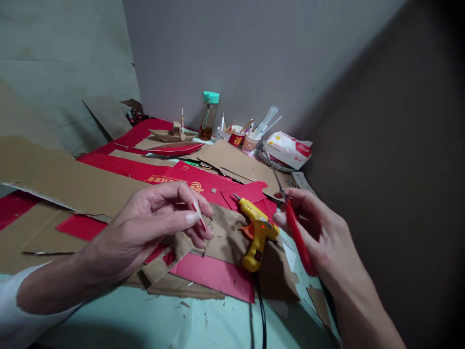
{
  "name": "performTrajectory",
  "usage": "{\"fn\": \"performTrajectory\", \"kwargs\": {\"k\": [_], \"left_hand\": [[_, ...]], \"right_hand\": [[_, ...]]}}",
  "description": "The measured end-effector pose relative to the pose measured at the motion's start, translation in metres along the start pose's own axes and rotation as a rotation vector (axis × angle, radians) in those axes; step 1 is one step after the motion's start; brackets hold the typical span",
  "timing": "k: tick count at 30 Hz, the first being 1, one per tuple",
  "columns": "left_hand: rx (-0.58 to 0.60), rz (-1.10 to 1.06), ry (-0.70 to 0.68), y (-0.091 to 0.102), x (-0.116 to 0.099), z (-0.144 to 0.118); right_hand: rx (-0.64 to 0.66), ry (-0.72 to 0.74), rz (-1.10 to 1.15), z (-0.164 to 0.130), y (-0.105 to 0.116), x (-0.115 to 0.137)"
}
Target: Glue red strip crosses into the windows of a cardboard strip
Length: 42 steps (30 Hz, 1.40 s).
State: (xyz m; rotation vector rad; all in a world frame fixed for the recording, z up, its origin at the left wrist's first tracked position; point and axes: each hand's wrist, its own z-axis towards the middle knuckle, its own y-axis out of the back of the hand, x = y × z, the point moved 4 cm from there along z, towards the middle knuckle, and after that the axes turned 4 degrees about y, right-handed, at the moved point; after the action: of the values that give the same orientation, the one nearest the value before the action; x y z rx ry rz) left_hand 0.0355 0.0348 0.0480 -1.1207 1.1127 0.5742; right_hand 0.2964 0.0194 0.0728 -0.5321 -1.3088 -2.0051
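My left hand (160, 223) is closed in a pinch on a small red-and-white strip of card (199, 215), between thumb and fingers. In my right hand (319, 228) is a red-handled tool (300, 237) with a slim pointed metal end, tilted up and away; its exact kind is unclear. Between the two hands a yellow glue gun (256, 228) lies on cardboard, its small red light lit and its nozzle pointing to the far left. Beneath my left hand are cut pieces of brown and red cardboard (218, 278).
Behind stand a cardboard model boat (172, 135), a red boat hull (176, 149), a bottle with a teal lid (207, 116), cups of sticks (250, 142) and a white-and-red packet (288, 150). A black cord (262, 315) runs toward me. A wall (392, 160) bounds the right.
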Motion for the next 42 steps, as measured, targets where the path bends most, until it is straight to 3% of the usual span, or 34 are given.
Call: {"fn": "performTrajectory", "kwargs": {"k": [7,12,21,24,28,31,33,37,42], "left_hand": [[-0.022,0.009,0.033,0.0,0.003,0.001],[-0.083,0.077,0.04,-0.001,0.001,0.003],[-0.192,0.105,0.146,0.012,0.008,0.008],[-0.247,0.118,0.146,0.017,0.008,0.01],[-0.295,0.136,0.141,0.016,0.006,0.01],[-0.264,0.148,0.156,0.014,0.007,0.01],[-0.225,0.153,0.172,0.013,0.01,0.009],[-0.115,0.155,0.247,0.009,0.019,0.009],[0.015,0.179,0.345,0.003,0.034,0.008]], "right_hand": [[-0.036,-0.057,-0.478,0.005,0.01,-0.021],[0.088,-0.135,-0.859,0.007,0.022,-0.047],[0.192,-0.076,-0.967,0.007,0.03,-0.086],[0.182,-0.049,-0.947,0.006,0.032,-0.082],[0.048,-0.019,-0.844,0.008,0.031,-0.06],[-0.011,0.025,-0.616,0.005,0.014,-0.03],[-0.065,0.081,-0.293,-0.001,-0.001,-0.006],[0.09,0.207,-0.018,-0.018,-0.037,0.036],[0.232,0.197,0.177,-0.029,-0.057,0.049]]}}
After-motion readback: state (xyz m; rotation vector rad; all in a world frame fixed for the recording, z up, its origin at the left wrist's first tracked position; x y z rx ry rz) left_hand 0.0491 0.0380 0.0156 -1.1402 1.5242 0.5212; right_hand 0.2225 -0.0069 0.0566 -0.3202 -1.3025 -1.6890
